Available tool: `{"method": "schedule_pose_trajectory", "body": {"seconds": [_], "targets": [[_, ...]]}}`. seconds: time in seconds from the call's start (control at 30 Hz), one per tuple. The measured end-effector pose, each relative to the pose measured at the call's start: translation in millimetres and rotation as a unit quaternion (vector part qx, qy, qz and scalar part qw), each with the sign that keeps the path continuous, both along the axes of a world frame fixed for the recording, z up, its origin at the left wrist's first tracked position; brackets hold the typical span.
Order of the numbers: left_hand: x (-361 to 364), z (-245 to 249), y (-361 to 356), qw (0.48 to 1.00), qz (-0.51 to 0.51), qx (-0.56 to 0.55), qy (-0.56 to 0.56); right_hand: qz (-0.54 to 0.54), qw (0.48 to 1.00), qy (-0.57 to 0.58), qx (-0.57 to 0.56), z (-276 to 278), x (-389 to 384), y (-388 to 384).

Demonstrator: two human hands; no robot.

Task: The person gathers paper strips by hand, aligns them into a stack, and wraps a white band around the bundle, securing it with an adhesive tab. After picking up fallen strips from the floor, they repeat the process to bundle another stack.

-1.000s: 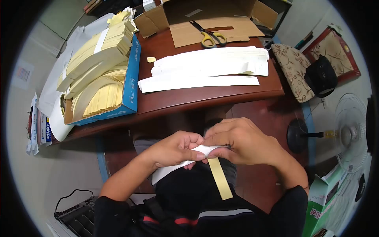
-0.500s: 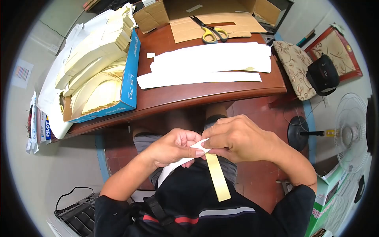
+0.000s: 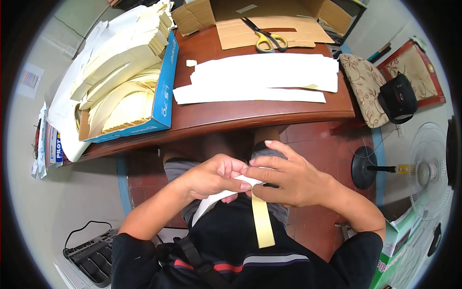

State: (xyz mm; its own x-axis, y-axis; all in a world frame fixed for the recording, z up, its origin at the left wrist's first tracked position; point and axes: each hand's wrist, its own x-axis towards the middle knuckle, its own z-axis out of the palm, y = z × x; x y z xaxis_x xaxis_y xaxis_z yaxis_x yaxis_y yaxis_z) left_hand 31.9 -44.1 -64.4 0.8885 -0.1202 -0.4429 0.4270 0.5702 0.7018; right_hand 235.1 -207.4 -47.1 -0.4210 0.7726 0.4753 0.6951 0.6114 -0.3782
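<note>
A long paper strip, white (image 3: pixel 207 207) on one side and pale yellow (image 3: pixel 263 224) on the other, is bent in front of my torso. My left hand (image 3: pixel 216 178) pinches it near the bend between thumb and fingers. The white length slants down to the left; the yellow length hangs below the fingers of my right hand (image 3: pixel 291 178). That hand is spread over the bend, its fingers apart and their tips close to my left fingertips. Whether its thumb presses the paper is hard to see.
White paper strips (image 3: pixel 264 70) lie on the wooden desk (image 3: pixel 231 118). Scissors with yellow-black handles (image 3: pixel 264 41) rest on an opened cardboard box (image 3: pixel 231 36). A blue box (image 3: pixel 163 91) holds many cream strips (image 3: pixel 127 103). Right are a patterned chair (image 3: pixel 358 86) and a fan (image 3: pixel 423 173).
My right hand has loosened from a pinch and spread its fingers, one raised upward. My left hand keeps its pinch. The view has shifted slightly.
</note>
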Motion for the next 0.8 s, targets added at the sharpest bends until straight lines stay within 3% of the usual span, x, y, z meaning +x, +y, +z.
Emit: {"method": "schedule_pose_trajectory", "body": {"seconds": [0.23,0.53,0.8], "targets": [[3.3,5.4,-0.7,1.0,0.002,0.018,-0.01,-0.029,0.997,0.066,-0.027,-7.5,-0.7,-1.5],[6.2,11.3,-2.3,0.999,0.013,0.013,0.034,-0.025,0.975,-0.047,0.218,-15.8,-7.8,-7.8],[8.6,13.3,-0.7,0.998,0.015,0.061,0.018,-0.001,0.989,-0.006,0.15,-10.7,-7.1,-1.9]]}}
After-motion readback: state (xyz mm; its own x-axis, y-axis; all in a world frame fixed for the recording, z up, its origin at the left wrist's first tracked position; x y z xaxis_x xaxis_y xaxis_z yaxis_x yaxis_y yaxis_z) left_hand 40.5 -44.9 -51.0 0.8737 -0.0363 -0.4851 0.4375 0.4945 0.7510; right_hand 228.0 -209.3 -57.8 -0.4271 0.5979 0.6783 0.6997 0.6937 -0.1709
